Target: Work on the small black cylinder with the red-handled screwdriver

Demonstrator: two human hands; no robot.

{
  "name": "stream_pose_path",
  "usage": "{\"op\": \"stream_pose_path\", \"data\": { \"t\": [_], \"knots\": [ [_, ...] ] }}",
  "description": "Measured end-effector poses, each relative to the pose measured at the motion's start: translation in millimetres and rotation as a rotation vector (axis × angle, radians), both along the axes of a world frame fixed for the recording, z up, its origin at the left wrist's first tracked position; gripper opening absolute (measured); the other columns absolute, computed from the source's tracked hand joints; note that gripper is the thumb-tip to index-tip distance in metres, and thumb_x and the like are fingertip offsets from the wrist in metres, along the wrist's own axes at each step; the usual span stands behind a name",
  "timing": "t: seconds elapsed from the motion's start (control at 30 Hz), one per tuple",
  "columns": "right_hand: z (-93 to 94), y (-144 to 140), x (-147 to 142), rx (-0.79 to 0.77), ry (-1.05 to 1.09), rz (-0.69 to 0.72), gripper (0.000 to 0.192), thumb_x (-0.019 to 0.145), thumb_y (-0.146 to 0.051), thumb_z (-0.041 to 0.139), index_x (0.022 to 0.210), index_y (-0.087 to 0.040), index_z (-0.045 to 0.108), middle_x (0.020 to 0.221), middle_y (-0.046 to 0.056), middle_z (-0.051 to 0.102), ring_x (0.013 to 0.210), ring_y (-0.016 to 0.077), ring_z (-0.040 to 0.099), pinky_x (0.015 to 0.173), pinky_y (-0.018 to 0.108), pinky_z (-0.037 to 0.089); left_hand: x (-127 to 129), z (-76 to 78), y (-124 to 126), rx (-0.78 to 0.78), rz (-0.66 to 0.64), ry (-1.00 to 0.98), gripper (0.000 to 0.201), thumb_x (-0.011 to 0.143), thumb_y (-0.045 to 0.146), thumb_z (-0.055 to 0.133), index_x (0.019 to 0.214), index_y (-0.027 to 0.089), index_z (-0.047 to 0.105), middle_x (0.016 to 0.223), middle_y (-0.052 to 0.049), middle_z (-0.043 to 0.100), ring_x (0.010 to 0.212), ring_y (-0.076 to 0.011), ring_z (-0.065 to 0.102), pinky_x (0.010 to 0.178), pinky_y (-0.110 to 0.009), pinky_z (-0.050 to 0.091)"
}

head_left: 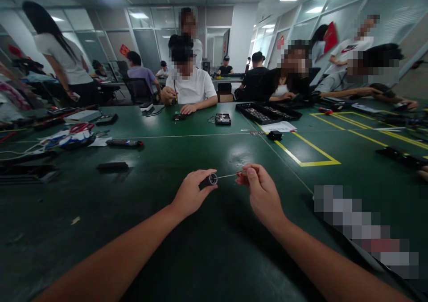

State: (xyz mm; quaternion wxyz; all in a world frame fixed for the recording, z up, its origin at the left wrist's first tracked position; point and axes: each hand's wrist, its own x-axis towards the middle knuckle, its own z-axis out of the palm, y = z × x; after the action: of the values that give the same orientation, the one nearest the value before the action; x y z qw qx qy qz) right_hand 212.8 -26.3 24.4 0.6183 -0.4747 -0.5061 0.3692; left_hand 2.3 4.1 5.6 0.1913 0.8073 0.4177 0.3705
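Now black cylinder [209, 180] between left fingers [203, 176]

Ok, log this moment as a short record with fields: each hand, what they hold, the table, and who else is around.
left hand: pinches a small black cylinder, end ring facing the camera
right hand: pinches a thin tool whose tip meets the cylinder
table: green mat with yellow tape lines
nearby: black bar, black parts tray
others: seated person in white shirt opposite
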Motion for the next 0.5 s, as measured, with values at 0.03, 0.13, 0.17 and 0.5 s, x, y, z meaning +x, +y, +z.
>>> {"op": "stream_pose_path", "data": {
  "t": [0.03,0.13,0.17,0.5],
  "knots": [
    [-0.3,0.4,-0.1,-0.002,0.002,-0.004,0.031,0.096,-0.053,0.056,0.1,-0.023,0.061,0.084,0.003,0.068,0.077,0.0208,0.066,0.078,0.039,0.052,-0.4,0.0,-0.2,0.0,-0.002,0.002,0.041,0.09,0.024,0.072,0.13,0.025,0.063,0.125,-0.003,0.069,0.118,-0.0217,0.062,0.105,-0.042,0.046],
    [-0.2,0.8,-0.6,-0.008,0.013,-0.003,0.031,0.096,-0.053,0.056,0.1,-0.022,0.061,0.084,0.003,0.068,0.077,0.0206,0.066,0.077,0.039,0.052,-1.0,0.8,-1.3,-0.008,0.002,0.023,0.041,0.09,0.024,0.072,0.13,0.026,0.062,0.125,-0.003,0.069,0.118,-0.0219,0.062,0.105,-0.044,0.045],
    [0.3,0.3,-0.8,-0.008,0.007,0.002,0.031,0.096,-0.052,0.056,0.1,-0.022,0.061,0.084,0.003,0.068,0.077,0.0204,0.065,0.077,0.038,0.052,-1.0,1.3,-1.5,-0.012,0.006,0.028,0.041,0.09,0.024,0.072,0.13,0.026,0.063,0.124,-0.003,0.07,0.118,-0.0221,0.062,0.105,-0.044,0.045],
    [8.6,-7.0,-1.3,-0.007,-0.075,0.063,0.031,0.097,-0.051,0.054,0.098,-0.022,0.064,0.063,-0.003,0.058,0.056,0.0147,0.054,0.055,0.029,0.044,0.6,0.6,1.1,-0.006,0.029,0.038,0.041,0.089,0.023,0.074,0.129,0.026,0.064,0.124,-0.003,0.07,0.117,-0.0224,0.063,0.104,-0.044,0.045]
  ]
}}
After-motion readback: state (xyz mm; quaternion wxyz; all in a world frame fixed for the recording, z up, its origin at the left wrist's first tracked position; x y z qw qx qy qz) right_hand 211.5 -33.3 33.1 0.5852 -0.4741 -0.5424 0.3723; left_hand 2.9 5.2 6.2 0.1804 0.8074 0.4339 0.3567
